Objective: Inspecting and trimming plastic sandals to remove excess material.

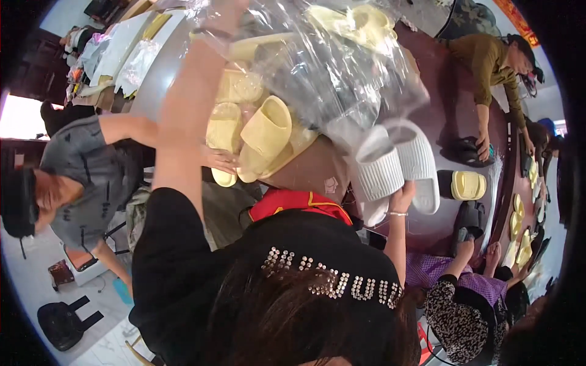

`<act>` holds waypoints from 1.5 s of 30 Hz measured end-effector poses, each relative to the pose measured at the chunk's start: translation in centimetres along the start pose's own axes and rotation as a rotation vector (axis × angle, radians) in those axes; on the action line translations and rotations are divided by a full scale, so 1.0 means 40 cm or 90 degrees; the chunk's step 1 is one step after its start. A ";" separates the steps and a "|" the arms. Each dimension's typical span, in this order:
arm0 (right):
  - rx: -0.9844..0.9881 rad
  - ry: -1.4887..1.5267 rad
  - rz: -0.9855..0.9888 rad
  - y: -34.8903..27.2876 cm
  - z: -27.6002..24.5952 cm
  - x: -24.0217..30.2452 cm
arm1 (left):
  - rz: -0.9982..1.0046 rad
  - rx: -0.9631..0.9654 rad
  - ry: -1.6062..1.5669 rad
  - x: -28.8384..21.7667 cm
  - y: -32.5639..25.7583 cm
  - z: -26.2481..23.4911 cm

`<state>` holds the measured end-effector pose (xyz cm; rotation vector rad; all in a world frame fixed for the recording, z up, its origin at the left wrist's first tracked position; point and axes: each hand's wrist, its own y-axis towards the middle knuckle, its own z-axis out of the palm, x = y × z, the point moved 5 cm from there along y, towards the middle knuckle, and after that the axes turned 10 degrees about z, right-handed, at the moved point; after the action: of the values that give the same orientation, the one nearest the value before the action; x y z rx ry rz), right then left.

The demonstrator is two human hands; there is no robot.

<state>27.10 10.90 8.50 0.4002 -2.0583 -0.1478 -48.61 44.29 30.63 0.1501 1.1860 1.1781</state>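
Gripping a pair of white ribbed slippers point(397, 165) by the lower end in the right hand point(403, 196), long axes running up and away over the brown table point(445, 97). Left hand point(223, 15) raised at a clear plastic bag point(329, 67), grip impossible to tell, fingers cut off by the rim. Yellow slippers point(262, 131) just beside, a seated person's hand point(220, 160) touching them.

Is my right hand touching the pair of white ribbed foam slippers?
Touching. The head view shows the right hand gripping the lower edge of the pair of white ribbed foam slippers, fingers against the sole with no gap.
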 end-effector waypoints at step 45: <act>-0.091 0.517 0.686 -0.197 -0.090 -0.453 | -0.252 0.899 0.297 -0.585 -1.406 0.695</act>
<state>40.14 9.92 -6.76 -0.6666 -1.2111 0.4503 10.46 14.05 21.75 0.6770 2.1657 -0.1650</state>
